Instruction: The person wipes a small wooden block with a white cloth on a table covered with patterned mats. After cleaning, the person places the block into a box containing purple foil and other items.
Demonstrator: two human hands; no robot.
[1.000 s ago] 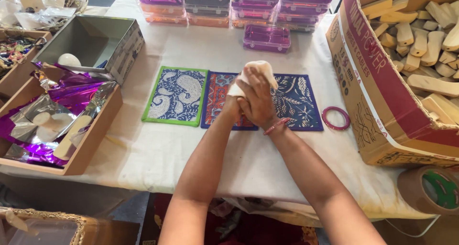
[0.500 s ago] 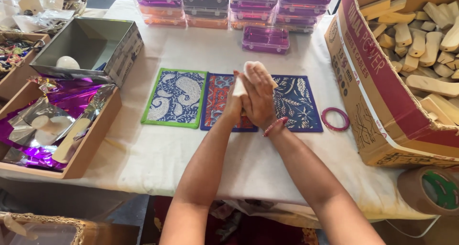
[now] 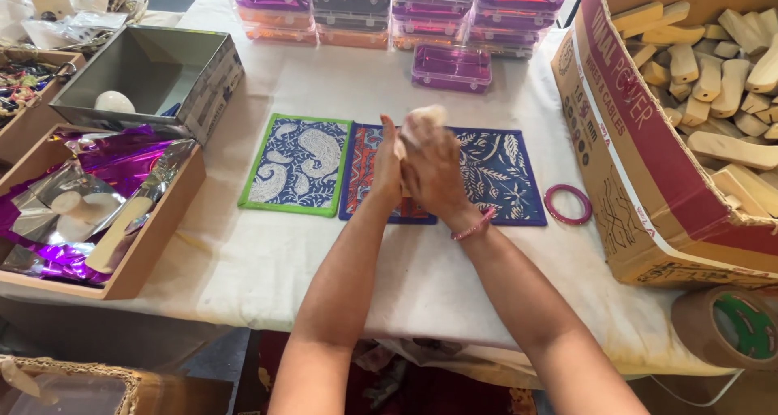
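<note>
Together, left hand (image 3: 387, 165) and right hand (image 3: 433, 172) sandwich a pale lump (image 3: 421, 121).

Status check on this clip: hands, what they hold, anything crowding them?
Left hand and right hand pressed together around a pale lump, blurred. Both above the patterned mats. Pink ring to the right, apart. Nothing crowding.

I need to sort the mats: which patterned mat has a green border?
The leftmost mat, blue with white paisley. The other two have dark blue borders.
</note>
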